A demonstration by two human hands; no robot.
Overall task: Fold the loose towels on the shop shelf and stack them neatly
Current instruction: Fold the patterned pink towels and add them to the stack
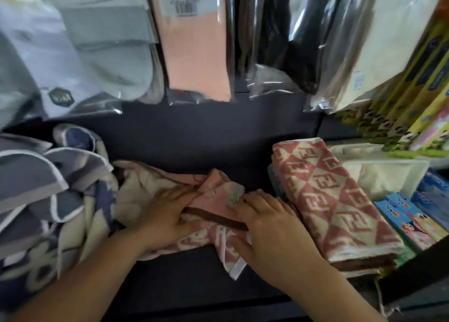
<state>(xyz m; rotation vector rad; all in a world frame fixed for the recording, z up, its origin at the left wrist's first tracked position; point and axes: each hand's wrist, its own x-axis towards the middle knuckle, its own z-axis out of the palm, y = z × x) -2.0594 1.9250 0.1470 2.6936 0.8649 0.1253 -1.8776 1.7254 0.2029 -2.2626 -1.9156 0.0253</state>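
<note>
A loose pink and cream patterned towel [218,200] with a brown band lies crumpled on the dark shelf [189,146] in the middle. My left hand [162,214] lies flat on its left part, fingers stretched toward the brown band. My right hand [269,227] rests on its right part with the fingers spread over the cloth and the thumb at the lower edge. To the right sits a stack of folded pink and cream towels [335,207]. A heap of loose grey, blue and cream towels [51,200] fills the left side.
Bagged goods [194,37] hang above the shelf's back wall. Yellow boxes [413,98] lean at the upper right. A clear plastic tub [379,173] and blue cartoon-printed packets [408,219] stand right of the folded stack.
</note>
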